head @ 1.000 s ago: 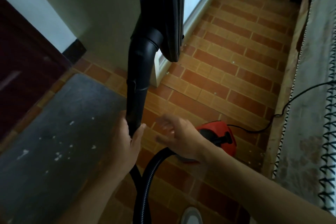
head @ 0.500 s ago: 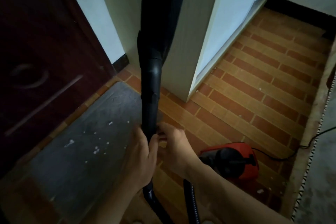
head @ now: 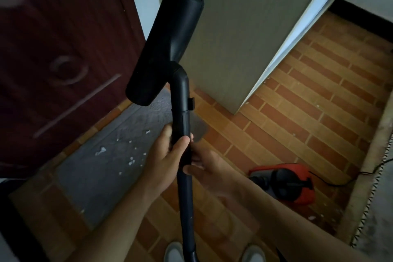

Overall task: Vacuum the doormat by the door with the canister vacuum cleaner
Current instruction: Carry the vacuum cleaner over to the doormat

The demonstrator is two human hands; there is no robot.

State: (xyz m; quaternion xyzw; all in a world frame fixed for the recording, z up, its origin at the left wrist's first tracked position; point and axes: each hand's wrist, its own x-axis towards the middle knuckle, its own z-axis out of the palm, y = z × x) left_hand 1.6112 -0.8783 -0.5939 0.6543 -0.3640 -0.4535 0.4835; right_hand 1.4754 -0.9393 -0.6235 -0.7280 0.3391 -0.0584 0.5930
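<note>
Two hands on the black wand [head: 183, 134], I note: left hand [head: 165, 159] curled round it from the left, right hand [head: 209, 169] cupping it lower with thumb across, floor head [head: 164, 42] raised in air above the grey doormat [head: 106, 155] beside the door [head: 59, 49].

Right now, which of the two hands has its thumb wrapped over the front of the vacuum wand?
The left hand: its thumb lies across the black vacuum wand. The right hand holds the wand lower, from the other side.
</note>
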